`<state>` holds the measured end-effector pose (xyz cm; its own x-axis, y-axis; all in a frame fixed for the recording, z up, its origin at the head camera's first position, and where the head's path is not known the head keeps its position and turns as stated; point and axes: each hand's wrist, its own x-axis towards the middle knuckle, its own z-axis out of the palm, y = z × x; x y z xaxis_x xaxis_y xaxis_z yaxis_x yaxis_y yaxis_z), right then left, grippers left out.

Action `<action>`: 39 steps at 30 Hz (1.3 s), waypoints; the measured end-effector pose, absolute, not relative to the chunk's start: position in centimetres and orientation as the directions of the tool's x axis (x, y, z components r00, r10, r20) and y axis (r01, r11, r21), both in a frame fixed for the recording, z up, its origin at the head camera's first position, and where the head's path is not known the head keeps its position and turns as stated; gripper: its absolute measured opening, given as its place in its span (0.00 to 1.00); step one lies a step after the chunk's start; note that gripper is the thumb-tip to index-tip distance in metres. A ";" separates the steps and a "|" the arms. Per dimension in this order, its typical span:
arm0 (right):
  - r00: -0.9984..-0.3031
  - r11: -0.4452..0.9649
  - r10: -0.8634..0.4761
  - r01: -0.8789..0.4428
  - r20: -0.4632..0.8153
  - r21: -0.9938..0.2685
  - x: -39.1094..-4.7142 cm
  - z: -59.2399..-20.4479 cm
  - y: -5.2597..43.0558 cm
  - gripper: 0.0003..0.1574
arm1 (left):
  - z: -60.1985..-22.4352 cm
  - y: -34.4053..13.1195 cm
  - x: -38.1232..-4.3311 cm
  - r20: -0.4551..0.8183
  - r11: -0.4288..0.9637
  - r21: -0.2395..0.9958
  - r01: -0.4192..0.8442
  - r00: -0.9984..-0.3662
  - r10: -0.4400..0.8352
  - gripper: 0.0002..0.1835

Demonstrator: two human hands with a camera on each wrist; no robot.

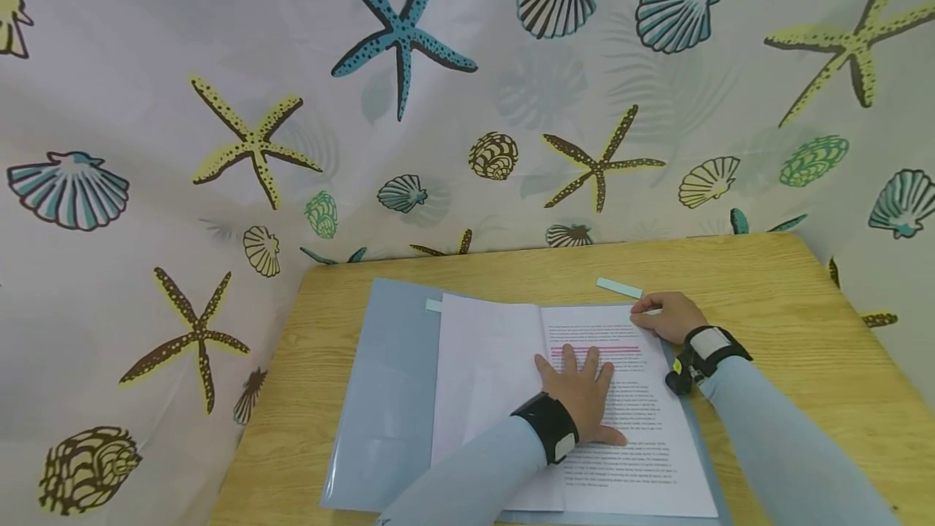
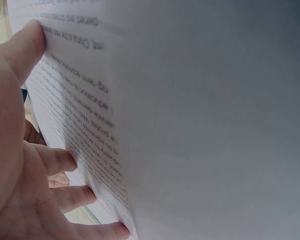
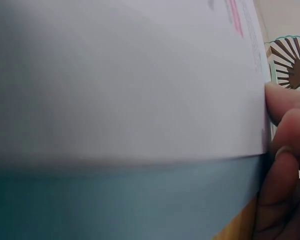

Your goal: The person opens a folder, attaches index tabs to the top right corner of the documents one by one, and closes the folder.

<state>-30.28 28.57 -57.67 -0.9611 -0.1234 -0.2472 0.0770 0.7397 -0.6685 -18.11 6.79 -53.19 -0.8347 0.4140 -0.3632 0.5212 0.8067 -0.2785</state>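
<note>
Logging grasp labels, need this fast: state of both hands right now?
Left hand: open, fingers spread on the printed page.
Right hand: closed, pinching that page at its top right corner.

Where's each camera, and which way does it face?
Head: worn there, facing forward and down at the printed page; left hand, right hand and sleeves show.
Left wrist: worn there, facing the page; thumb and fingers show.
Right wrist: worn there, facing the page's edge; fingers show.
Head and right wrist share pink lines.

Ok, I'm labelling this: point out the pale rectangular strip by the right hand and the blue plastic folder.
Pale rectangular strip (image 1: 619, 288), head view, its middle.
Blue plastic folder (image 1: 387, 396), head view, left cover.
</note>
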 end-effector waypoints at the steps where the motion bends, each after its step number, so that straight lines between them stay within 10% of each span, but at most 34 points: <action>1: -0.960 0.738 -0.118 0.086 -0.252 -0.669 -30.3 -57.6 28.6 0.16 | -53.2 6.8 -18.1 -0.364 0.807 -0.279 0.521 -0.835 0.413 0.60; 39: -0.946 0.830 -0.156 0.031 -0.285 -0.556 -30.4 -56.6 27.7 0.32 | -52.9 6.7 -17.9 -0.368 0.796 -0.294 0.530 -0.831 0.417 0.59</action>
<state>-30.39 27.70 -56.63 -0.9457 -0.1561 -0.2852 0.0307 0.8303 -0.5564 -17.94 6.73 -52.88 -0.8310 0.4175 -0.3676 0.5297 0.7957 -0.2938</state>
